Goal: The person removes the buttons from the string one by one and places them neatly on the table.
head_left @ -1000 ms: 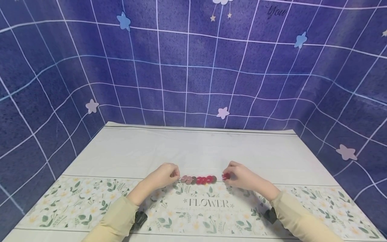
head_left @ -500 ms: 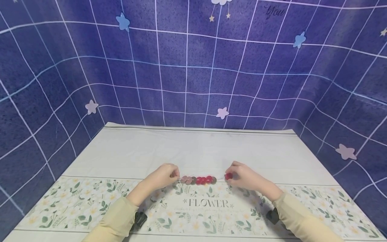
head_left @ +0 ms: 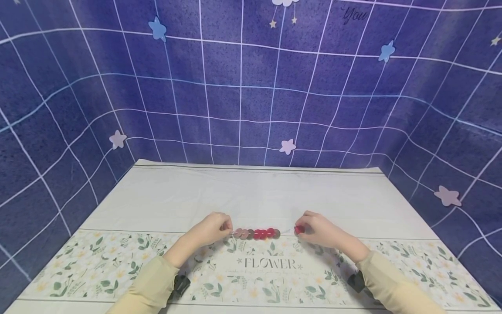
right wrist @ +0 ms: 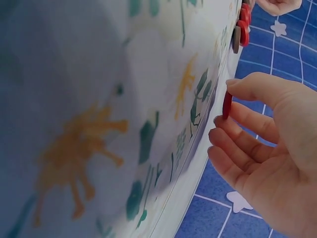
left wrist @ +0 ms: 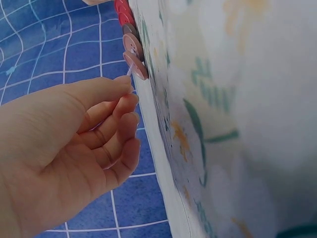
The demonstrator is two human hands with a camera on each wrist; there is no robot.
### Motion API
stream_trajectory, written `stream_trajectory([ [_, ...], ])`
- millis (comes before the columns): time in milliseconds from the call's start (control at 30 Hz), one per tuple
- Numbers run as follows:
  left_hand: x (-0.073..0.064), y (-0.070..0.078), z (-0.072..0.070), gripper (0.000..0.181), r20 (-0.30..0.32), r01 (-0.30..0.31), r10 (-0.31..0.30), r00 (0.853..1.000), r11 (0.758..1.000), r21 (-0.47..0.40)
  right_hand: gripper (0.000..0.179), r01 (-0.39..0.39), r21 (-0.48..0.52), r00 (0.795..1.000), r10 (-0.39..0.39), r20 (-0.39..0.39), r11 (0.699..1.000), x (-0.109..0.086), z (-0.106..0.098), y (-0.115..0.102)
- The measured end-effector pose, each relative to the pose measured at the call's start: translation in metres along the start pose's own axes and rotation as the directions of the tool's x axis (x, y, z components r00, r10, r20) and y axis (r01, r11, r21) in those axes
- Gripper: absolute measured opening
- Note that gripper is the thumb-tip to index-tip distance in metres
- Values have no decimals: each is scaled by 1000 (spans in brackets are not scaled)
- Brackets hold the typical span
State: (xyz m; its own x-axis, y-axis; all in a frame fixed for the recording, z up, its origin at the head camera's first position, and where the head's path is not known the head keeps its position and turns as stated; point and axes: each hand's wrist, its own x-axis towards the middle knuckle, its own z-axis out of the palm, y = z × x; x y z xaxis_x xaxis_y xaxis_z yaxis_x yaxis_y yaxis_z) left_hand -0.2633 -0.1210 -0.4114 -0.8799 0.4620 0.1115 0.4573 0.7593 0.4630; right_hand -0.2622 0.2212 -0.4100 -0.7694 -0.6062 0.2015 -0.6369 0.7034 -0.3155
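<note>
A row of round buttons (head_left: 262, 234) lies along a thin white string near the table's middle: pink at the left, a dark one, several reds, then a brown one. At the left end of the row, my left hand (head_left: 213, 226) pinches the string (left wrist: 130, 70) beside a pink button (left wrist: 135, 65). Thumb and fingers of my right hand (head_left: 319, 229) hold a separate red button (right wrist: 227, 104) edge-on in the right wrist view. That button is right of the string's free end (head_left: 287, 231), with a small gap between them in the head view.
A white tablecloth (head_left: 251, 192) with a floral band and the word FLOWER covers the table. Behind and at both sides hangs a blue grid-patterned curtain (head_left: 251, 100) with stars. Dark straps (head_left: 181, 285) are at both wrists.
My right hand has moved slightly right with the red button, and more of the string's right end shows. The left hand and the row of buttons have stayed nearly still.
</note>
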Motion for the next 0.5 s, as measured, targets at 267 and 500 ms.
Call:
stream_trajectory([
  [267,0,0,0,7,1,-8,8,1000,1000,1,23,13,4,1000,-13,4,1000,-2,0,1],
  [500,0,0,0,7,2,-24,24,1000,1000,4,21,-2,9,1000,1,29,1000,-2,0,1],
])
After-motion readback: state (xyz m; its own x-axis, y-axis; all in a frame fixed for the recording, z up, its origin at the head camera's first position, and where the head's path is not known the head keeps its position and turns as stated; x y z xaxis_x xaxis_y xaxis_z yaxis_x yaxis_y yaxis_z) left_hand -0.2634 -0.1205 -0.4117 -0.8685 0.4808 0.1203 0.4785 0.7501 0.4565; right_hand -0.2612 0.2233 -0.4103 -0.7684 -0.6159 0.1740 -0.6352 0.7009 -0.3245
